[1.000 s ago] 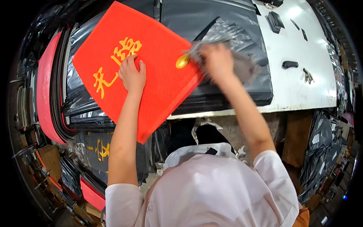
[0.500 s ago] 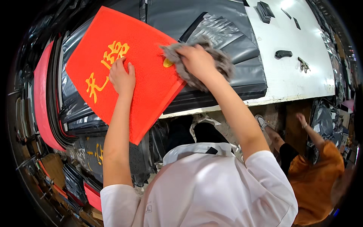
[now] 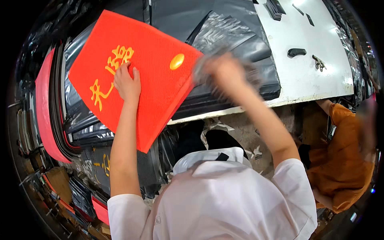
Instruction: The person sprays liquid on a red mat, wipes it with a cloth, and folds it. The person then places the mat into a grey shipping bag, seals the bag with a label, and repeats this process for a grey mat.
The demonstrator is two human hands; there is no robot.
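Observation:
A red mat (image 3: 160, 100) with raised yellow characters lies askew over black plastic-wrapped packs on the table. My left hand (image 3: 129, 85) rests on it beside the characters, thumb and fingers apart, holding nothing. A shiny gold oval (image 3: 177, 61) shows near the mat's right corner. At that corner, my right hand (image 3: 230, 74) grips a grey fluffy rag (image 3: 205, 69); both are smeared by motion. The rag overlaps the mat's right edge and the black packs behind it. Whether it touches the mat's surface cannot be made out.
Black plastic packs (image 3: 240, 34) cover the table's middle. On the white tabletop (image 3: 290, 80) lie a black-handled tool (image 3: 297, 52), a small metal piece (image 3: 319, 63) and black strips (image 3: 274, 10). Curved red and black mats (image 3: 42, 108) stand left. A person in orange (image 3: 340, 156) bends at right.
My right hand has swept the rag rightward off the gold oval, which is now fully uncovered. My left hand has stayed on the mat. The person in orange has shifted toward the table.

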